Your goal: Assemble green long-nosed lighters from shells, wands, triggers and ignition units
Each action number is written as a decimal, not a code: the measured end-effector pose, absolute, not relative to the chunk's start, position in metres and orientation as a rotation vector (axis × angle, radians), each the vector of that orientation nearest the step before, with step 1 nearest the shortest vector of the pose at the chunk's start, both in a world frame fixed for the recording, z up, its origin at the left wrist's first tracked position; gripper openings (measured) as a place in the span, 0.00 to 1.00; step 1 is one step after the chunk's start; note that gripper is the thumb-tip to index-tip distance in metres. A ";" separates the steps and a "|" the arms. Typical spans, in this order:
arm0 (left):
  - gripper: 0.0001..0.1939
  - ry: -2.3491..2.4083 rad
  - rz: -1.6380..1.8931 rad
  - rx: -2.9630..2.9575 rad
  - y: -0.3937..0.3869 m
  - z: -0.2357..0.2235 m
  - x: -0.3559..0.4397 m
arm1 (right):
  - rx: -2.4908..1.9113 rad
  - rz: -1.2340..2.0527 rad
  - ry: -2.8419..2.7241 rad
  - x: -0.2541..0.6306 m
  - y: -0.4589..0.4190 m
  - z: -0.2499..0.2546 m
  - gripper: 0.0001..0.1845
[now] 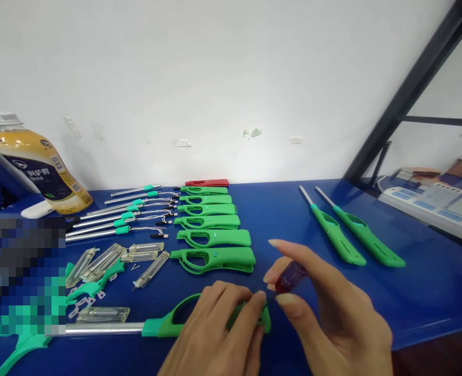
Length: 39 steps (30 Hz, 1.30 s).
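Observation:
My left hand (219, 326) presses down on the green handle of a long-nosed lighter (164, 326) lying across the near edge of the blue table (278, 219); its metal tube (101, 328) points left. My right hand (328, 303) pinches a small screwdriver with a dark red handle (289, 277), its tip at the handle's right end beside my left fingertips. Both hands are closed on what they hold.
A row of green handle shells (211, 237) and one red shell (207, 183) lie in the middle. Metal tubes with green collars (117, 216) and clear fuel tanks (137, 256) lie left. Two assembled green lighters (352, 232) lie right. A yellow bottle (38, 167) stands far left.

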<state>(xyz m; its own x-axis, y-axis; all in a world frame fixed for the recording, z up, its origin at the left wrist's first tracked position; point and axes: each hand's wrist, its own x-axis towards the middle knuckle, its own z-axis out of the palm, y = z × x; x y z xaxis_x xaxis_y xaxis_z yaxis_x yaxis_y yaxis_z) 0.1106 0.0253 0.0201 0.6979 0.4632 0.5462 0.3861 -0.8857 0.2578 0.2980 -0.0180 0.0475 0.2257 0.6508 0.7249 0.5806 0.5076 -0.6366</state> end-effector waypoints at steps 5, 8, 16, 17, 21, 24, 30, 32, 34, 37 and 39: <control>0.17 0.758 0.870 2.965 0.029 0.018 0.081 | -1.137 0.077 -1.433 0.298 -0.021 0.048 0.20; 0.16 0.773 0.915 3.007 0.030 0.012 0.078 | -1.100 0.071 -1.332 0.287 -0.018 0.047 0.17; 0.11 0.794 1.170 3.051 0.031 -0.001 0.087 | -0.929 -0.076 -1.504 0.308 -0.005 0.035 0.18; 0.11 0.794 1.174 3.056 0.031 -0.002 0.086 | -0.936 -0.063 -1.559 0.317 -0.004 0.035 0.15; 0.12 0.820 1.182 3.086 0.032 -0.010 0.082 | -0.934 -0.101 -1.780 0.343 0.002 0.040 0.11; 0.13 0.842 1.190 3.089 0.033 -0.015 0.079 | -0.888 -0.131 -1.873 0.346 0.005 0.040 0.14; 0.15 0.850 1.234 3.056 0.033 -0.017 0.077 | -1.019 -0.253 -1.623 0.326 0.005 0.024 0.23; 0.13 0.841 1.269 3.061 0.033 -0.015 0.078 | -0.999 -0.172 -1.611 0.328 0.006 0.018 0.25; 0.12 0.830 1.307 3.071 0.034 -0.014 0.079 | -0.948 -0.162 -1.625 0.337 0.009 0.013 0.25; 0.11 0.828 1.340 3.077 0.033 -0.012 0.081 | -0.913 -0.232 -1.662 0.352 0.011 0.009 0.26; 0.11 0.824 1.348 3.081 0.033 -0.011 0.081 | -0.916 -0.267 -1.672 0.357 0.012 0.007 0.21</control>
<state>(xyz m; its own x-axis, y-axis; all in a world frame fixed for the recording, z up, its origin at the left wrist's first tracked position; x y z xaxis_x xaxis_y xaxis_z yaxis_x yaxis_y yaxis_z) 0.0814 0.0331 -0.0113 0.5941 0.2903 0.7501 0.5356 -0.8386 -0.0997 0.3566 0.0120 0.0073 -0.0423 0.4265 0.9035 0.6866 0.6694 -0.2838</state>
